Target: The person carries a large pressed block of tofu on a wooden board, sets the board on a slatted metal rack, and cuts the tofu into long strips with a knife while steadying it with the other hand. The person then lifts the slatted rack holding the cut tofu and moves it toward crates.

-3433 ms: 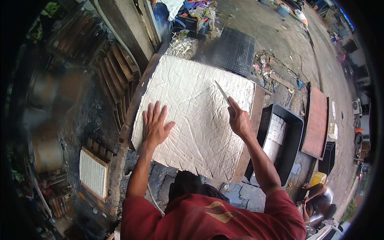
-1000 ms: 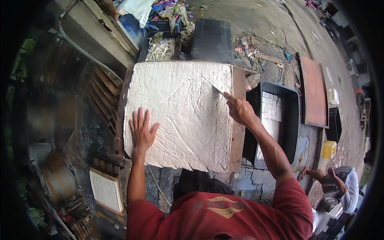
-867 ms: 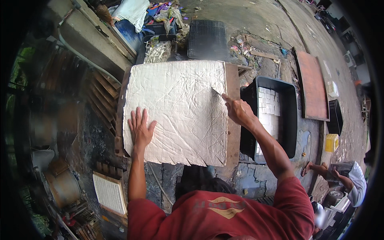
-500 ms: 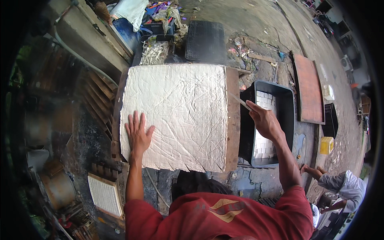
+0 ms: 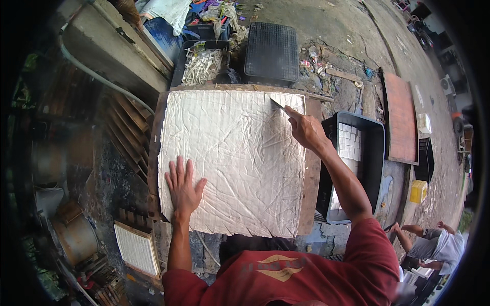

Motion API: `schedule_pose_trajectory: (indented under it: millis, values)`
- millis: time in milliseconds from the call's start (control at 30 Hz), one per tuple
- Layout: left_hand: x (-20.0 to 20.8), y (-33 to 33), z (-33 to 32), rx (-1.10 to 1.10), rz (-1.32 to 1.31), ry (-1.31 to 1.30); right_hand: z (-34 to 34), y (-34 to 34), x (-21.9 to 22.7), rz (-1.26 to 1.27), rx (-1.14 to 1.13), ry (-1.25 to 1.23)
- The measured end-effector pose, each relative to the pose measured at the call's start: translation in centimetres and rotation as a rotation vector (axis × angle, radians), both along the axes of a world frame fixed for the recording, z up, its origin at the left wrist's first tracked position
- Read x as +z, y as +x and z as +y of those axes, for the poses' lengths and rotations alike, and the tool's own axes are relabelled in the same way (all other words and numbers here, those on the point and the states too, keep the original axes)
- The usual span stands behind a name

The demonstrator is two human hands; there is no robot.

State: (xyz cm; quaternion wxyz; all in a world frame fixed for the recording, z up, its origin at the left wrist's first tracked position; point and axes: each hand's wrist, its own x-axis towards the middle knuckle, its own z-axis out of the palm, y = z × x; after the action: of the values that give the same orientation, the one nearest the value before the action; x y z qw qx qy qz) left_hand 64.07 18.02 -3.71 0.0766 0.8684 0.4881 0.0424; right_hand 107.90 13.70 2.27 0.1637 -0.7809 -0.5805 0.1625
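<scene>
A broad white slab that looks like tofu (image 5: 229,163), its top creased and wrinkled, lies on a wooden board (image 5: 312,188). My left hand (image 5: 185,189) rests flat with spread fingers on the slab's left part. In my right hand (image 5: 308,132) is a knife (image 5: 277,104), gripped by its handle. Its thin dark blade points to the far left, with the tip at the slab's far edge, right of the middle. The fingers wrap round the handle and hide most of it.
Right of the board stands a black crate (image 5: 378,168) holding white blocks. Beyond the board are a bin of pale strips (image 5: 202,66) and a dark ribbed crate (image 5: 271,51). A cloth-lined wooden frame (image 5: 137,249) lies at lower left. Another person (image 5: 434,247) is at far right.
My right hand has swung the knife leftward and away from me, from beside the slab's right edge to its far edge. My left hand stays flat on the slab.
</scene>
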Motion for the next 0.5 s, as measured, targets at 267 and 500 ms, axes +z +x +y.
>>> schedule_pose_trajectory:
  millis: [267,500]
  values:
    - [-0.5,0.1,0.1,-0.002,-0.047,0.048,-10.8,2.0,4.6,-0.035,-0.040,-0.202]
    - [-0.7,0.0,-0.3,0.022,0.004,0.020,-13.9,3.6,7.2,0.053,-0.156,-0.160]
